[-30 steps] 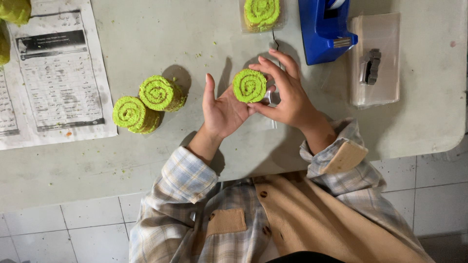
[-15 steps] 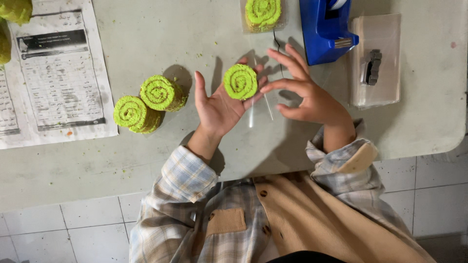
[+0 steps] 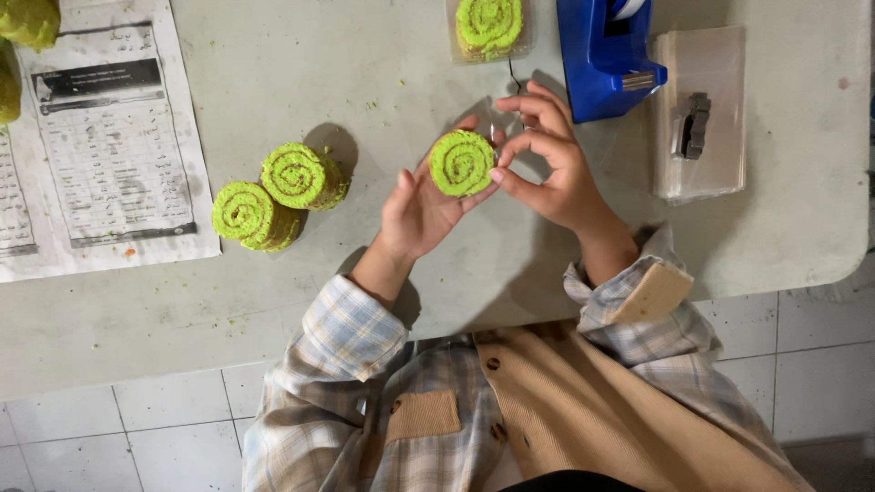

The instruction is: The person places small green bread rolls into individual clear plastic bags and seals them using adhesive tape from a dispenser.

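At the far left, a printed paper sheet lies flat on the pale counter, with two green lumps at the top left corner, cut off by the edge of the view. Just right of the sheet, two green rolls sit side by side on the counter, touching each other, each showing a spiral on its end.

Near the middle, the left hand is raised with its palm open and turned upward. A third green roll rests against its fingertips, spiral end facing the camera. The grip of this hand is wide and loose; it cradles the roll more than it clamps it.

The right hand comes in from the right side. Its thumb and forefinger pinch narrowly at the right edge of the roll, touching it, with the other fingers fanned out above. Whether a thin clear wrap lies between the fingers I cannot tell.

Above the hands, at the top edge, another roll sits in a clear bag. Right of it stands a blue tape dispenser, and beside that a stack of clear bags weighted by a small dark clip.
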